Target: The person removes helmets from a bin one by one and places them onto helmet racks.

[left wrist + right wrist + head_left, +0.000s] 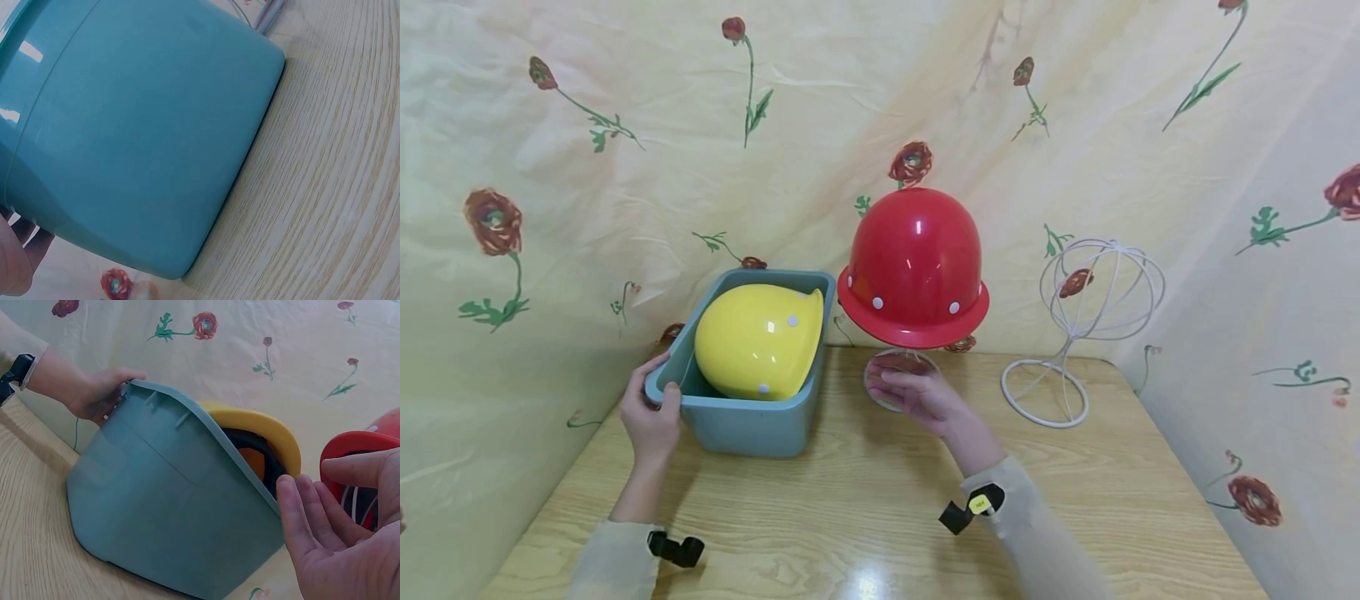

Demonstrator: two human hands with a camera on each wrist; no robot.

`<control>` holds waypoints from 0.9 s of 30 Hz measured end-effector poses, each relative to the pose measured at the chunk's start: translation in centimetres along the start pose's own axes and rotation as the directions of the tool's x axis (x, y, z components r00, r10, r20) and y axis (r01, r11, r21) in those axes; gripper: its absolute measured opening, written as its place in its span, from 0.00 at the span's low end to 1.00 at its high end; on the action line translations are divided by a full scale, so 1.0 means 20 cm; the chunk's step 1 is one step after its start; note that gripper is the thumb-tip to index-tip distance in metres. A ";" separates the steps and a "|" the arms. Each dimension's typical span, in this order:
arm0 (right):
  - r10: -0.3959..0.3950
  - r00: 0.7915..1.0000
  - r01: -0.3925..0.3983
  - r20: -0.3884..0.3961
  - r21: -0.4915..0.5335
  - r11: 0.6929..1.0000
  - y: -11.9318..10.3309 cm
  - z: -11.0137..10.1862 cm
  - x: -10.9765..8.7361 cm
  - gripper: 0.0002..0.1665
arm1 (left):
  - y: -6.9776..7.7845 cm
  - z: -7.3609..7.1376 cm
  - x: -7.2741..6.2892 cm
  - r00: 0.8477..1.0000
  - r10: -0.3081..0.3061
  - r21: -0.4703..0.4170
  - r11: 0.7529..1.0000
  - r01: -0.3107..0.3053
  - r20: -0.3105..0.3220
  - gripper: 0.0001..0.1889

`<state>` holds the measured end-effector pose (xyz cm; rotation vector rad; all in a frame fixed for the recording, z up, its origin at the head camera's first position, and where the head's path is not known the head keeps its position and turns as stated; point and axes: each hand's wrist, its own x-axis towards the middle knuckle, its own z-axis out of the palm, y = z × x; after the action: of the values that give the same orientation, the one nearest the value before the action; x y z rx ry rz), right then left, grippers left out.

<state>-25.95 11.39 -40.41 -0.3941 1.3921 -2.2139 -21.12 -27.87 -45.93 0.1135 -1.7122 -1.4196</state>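
My left hand [652, 421] grips the near left corner of a blue-green plastic bin [748, 430], thumb on the rim. Inside the bin a yellow hard hat [756, 342] lies on its side, its brim toward the right. A red hard hat [917, 258] sits upright on a wire stand, whose ring base shows behind my right hand [928, 402]. That hand hovers just below the red brim with fingers extended and nothing in them. The right wrist view shows the fingertips [285, 480] between the bin and the red hat. In the left wrist view the bin's wall [137, 137] hides most of the left hand.
A bare white wire stand [1101, 292] with a round cage top stands at the right on the wooden table [850, 508]. Flower-patterned cloth [820, 100] hangs behind the table and along both sides.
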 end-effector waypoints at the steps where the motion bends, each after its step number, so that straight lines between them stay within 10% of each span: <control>1: 0.003 1.000 -0.003 0.001 -0.013 1.000 0.01 0.01 0.01 0.23 | 0.00 0.00 0.00 1.000 0.001 0.003 1.000 -0.001 0.000 0.24; 27: -0.145 0.987 0.099 -0.065 -0.458 0.883 0.08 0.34 0.18 0.27 | -0.01 0.00 0.00 1.000 0.017 -0.013 1.000 -0.017 0.009 0.23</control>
<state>-25.26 3.75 -38.84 -0.5528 1.9956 -2.0061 -21.19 -28.01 -46.08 0.0855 -1.7078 -1.4205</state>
